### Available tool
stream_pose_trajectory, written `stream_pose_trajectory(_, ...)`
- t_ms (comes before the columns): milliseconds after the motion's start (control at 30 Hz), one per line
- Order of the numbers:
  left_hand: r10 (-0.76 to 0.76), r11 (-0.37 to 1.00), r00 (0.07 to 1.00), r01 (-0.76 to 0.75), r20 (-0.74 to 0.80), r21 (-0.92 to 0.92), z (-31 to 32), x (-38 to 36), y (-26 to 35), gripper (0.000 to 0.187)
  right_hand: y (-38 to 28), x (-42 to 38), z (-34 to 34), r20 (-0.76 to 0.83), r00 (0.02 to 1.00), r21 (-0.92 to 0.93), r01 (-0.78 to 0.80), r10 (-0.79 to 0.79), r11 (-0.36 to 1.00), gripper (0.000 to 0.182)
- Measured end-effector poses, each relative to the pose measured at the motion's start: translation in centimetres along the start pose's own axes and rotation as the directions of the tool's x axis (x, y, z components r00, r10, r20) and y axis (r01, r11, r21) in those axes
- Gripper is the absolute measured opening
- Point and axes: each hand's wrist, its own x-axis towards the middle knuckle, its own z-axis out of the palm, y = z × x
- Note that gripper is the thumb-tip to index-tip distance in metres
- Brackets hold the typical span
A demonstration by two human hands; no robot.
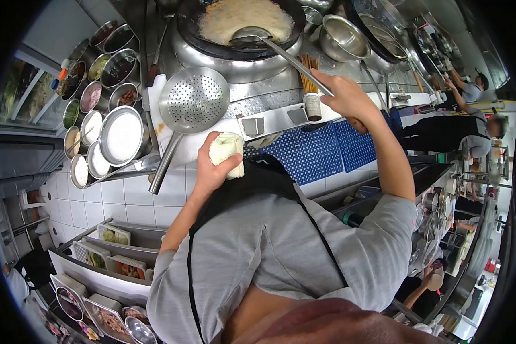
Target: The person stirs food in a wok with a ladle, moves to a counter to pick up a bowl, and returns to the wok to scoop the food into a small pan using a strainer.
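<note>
Right hand grip closed round the ladle handle, bowl resting in the wok. Left hand grip clamped on a folded cloth, just beside the skimmer.

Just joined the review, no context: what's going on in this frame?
A person in a grey shirt and black apron stands at a wok station in a commercial kitchen. The right hand grips the long handle of a ladle whose bowl rests in the wok, on a pale, frothy-looking mass. The left hand holds a folded white cloth near the counter edge. A perforated skimmer lies beside the burner, with seasoning bowls further left. Other people work in the background on the right.
</note>
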Motion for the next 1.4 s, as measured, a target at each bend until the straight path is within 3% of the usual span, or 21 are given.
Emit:
stream_pose_trajectory(333,0.018,1.000,0.990,-0.017,-0.141,0.011,-0.5,-1.4,0.2,0.040,3.4,10.4,6.3,-0.172,0.978,-0.147,0.093,-0.118,0.985,0.067)
stream_pose_trajectory(433,0.026,1.000,0.984,-0.023,-0.178,0.019,-0.5,-1.8,0.3,0.041,3.0,14.0,6.0,-0.140,0.987,-0.129,0.054,-0.072,0.990,0.064)
stream_pose_trajectory(533,0.014,1.000,0.978,-0.011,-0.210,0.018,-0.4,-2.3,0.7,0.041,1.2,15.4,4.2,-0.129,0.991,-0.041,0.020,-0.025,0.999,0.041)
stream_pose_trajectory(767,0.031,1.000,0.969,-0.030,-0.247,0.005,-0.2,-3.1,0.7,0.041,1.8,22.2,5.2,-0.216,0.976,-0.062,0.002,-0.016,0.998,0.045)
stream_pose_trajectory(967,0.028,1.000,0.975,-0.026,-0.222,0.009,0.1,-3.1,0.4,0.040,-1.1,19.2,3.4,-0.138,0.988,0.029,-0.064,0.067,0.998,0.033)
stream_pose_trajectory(1167,0.002,1.000,0.984,-0.006,-0.178,-0.019,0.3,-2.9,0.2,0.039,-0.9,15.5,2.7,-0.067,0.998,0.100,-0.006,0.013,0.995,0.030)
stream_pose_trajectory(1267,-0.002,1.000,0.989,-0.001,-0.148,-0.017,0.4,-2.7,0.2,0.039,-0.5,13.8,2.5,-0.004,1.000,0.079,-0.007,0.008,0.997,0.067)
stream_pose_trajectory(1400,0.002,1.000,0.993,-0.003,-0.115,-0.005,0.5,-2.3,0.2,0.039,0.9,12.1,3.0,-0.043,0.998,0.049,0.052,-0.050,0.997,0.070)
